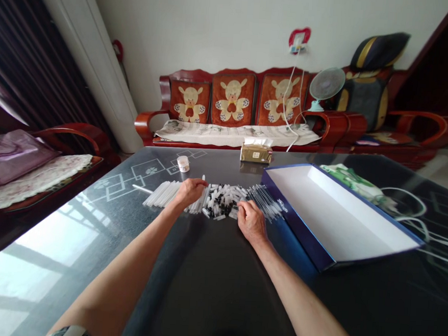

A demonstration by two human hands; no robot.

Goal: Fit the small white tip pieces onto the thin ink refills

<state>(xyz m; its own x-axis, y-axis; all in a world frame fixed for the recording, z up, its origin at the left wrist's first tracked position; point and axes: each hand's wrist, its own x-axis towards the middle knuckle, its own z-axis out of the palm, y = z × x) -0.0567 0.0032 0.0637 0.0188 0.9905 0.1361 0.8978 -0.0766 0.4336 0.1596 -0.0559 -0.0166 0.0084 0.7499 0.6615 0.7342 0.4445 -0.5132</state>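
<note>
My left hand [191, 192] is closed, its fingers curled above a row of translucent white pen barrels [164, 193]. A small pale tip shows just beyond its fingertips; whether the hand holds it I cannot tell. My right hand [251, 221] is closed too, thumb against curled fingers, at the near right side of a heap of small black and white pen caps [222, 198]. What it grips, if anything, is hidden. Behind it lie thin clear pen refills [266, 199] with fine tips. One loose pen barrel [143, 188] lies apart at the left.
A large blue box lid with a white inside [343, 212] stands right of the refills. Farther back are a tissue box [256, 153] and a small white cup [183, 164]. A green-white bag [355, 182] and white cables [416, 217] lie at the right.
</note>
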